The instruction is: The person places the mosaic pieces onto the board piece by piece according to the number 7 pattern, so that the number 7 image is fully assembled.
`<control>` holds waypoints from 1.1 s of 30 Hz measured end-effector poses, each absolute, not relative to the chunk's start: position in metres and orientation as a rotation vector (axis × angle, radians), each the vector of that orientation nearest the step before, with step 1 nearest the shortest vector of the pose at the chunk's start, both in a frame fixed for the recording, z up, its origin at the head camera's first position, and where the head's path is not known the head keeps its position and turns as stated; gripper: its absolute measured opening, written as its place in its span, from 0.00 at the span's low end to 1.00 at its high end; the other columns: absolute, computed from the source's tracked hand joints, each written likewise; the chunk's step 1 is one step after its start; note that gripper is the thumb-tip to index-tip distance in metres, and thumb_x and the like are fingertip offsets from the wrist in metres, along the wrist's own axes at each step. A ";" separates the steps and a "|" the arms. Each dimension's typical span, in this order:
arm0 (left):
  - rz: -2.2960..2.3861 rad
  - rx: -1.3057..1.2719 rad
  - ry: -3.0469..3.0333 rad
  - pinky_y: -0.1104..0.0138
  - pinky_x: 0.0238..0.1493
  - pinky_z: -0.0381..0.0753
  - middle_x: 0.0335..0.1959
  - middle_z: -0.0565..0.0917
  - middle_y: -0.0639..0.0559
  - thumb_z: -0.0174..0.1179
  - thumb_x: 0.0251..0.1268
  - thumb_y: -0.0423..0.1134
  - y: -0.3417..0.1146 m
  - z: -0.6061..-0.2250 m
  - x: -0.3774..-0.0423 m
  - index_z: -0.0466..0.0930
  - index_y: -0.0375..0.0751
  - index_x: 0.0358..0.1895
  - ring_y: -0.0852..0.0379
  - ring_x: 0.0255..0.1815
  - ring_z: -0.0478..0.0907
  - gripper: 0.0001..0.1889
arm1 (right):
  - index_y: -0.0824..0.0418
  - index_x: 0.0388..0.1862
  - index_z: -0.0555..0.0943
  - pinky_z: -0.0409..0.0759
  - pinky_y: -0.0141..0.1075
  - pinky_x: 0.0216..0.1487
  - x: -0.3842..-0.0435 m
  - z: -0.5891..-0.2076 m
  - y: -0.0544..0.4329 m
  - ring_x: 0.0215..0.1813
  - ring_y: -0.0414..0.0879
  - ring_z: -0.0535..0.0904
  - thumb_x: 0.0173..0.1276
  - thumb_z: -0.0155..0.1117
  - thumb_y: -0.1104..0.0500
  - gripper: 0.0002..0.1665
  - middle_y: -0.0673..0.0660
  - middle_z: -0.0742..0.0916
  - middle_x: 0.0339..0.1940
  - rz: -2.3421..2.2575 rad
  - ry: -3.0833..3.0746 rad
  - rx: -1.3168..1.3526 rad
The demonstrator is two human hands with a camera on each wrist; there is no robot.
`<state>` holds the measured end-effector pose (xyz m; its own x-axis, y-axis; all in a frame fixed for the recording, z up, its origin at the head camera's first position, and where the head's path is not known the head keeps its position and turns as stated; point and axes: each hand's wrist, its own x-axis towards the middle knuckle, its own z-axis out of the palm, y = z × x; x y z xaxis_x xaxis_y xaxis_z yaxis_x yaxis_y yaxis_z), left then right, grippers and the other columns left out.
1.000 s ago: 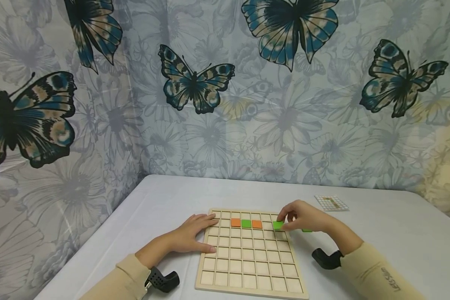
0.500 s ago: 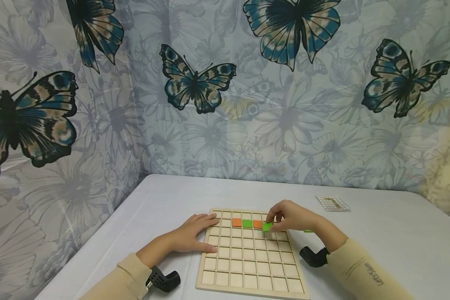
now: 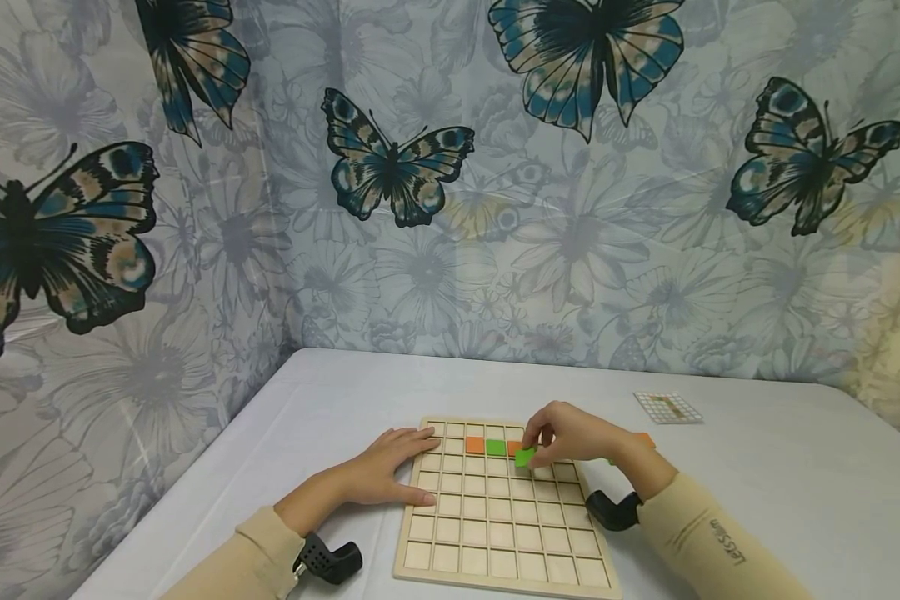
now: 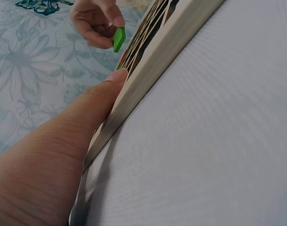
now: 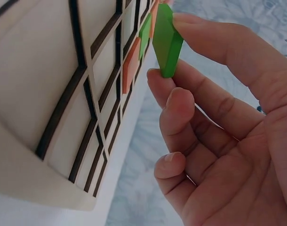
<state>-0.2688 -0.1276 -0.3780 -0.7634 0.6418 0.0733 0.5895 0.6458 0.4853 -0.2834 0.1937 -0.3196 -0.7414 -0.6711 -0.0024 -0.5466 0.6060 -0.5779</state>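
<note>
A wooden grid board (image 3: 476,533) lies on the white table. My left hand (image 3: 386,468) rests spread on its left edge; in the left wrist view the thumb (image 4: 99,96) presses the rim. Between the thumb and finger of my right hand (image 3: 579,433) is a green square tile (image 3: 523,458), held just above the board's upper part. The right wrist view has this tile tilted, apart from the grid. In one row sit an orange tile (image 3: 476,445), a green tile (image 3: 497,447) and a second orange tile (image 3: 513,447), partly hidden by the held tile and fingers.
Right of the board, an orange tile (image 3: 644,438) shows behind the right wrist, with a sliver of green beside it. Farther back lies a small card (image 3: 667,407) with a grid pattern. Butterfly-printed cloth (image 3: 397,283) hangs behind the table (image 3: 360,392).
My right hand has moved left across the board with the green tile, from the right-hand columns to beside the second orange tile. The left hand has stayed in place.
</note>
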 end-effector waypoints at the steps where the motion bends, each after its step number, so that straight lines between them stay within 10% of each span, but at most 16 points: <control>1: 0.755 1.035 2.753 0.46 0.74 0.41 0.74 0.56 0.51 0.61 0.51 0.65 -0.127 -0.378 -0.269 0.60 0.52 0.70 0.45 0.75 0.47 0.43 | 0.61 0.34 0.84 0.76 0.29 0.31 -0.283 -0.320 0.193 0.30 0.36 0.75 0.54 0.71 0.59 0.09 0.51 0.86 0.32 -0.829 2.608 -1.009; 33: 0.728 1.014 2.762 0.47 0.74 0.40 0.75 0.55 0.54 0.61 0.51 0.66 -0.128 -0.378 -0.269 0.60 0.54 0.70 0.47 0.76 0.47 0.43 | 0.62 0.34 0.84 0.76 0.29 0.27 -0.283 -0.327 0.184 0.26 0.35 0.75 0.52 0.73 0.60 0.10 0.52 0.84 0.29 -0.787 2.599 -1.005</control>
<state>-0.2693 -0.1279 -0.3778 -0.7708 0.6343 0.0593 0.5812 0.6620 0.4733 -0.2834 0.1843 -0.3271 -0.7323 -0.6802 -0.0329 -0.5478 0.6170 -0.5650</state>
